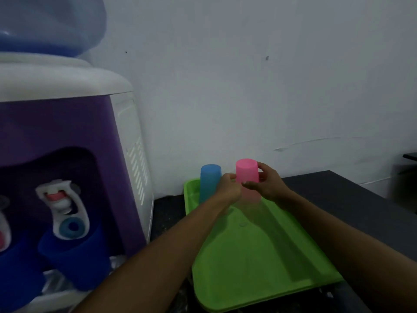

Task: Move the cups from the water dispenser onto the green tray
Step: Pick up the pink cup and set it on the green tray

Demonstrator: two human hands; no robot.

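A pink cup [247,175] stands upside down at the far end of the green tray [255,251]. My right hand [265,182] grips its right side and my left hand [228,188] pinches its left side. A light blue cup [208,181] stands inverted on the tray's far left corner, just left of my left hand. Two dark blue cups [74,256] sit upright under the taps of the purple and white water dispenser [67,143] at the left; the leftmost one [15,274] is partly cut off by the frame edge.
The tray lies on a dark counter [352,199] against a pale wall [248,86]. The dispenser carries a blue water bottle [45,23] on top. A dark object [409,158] shows at the far right edge.
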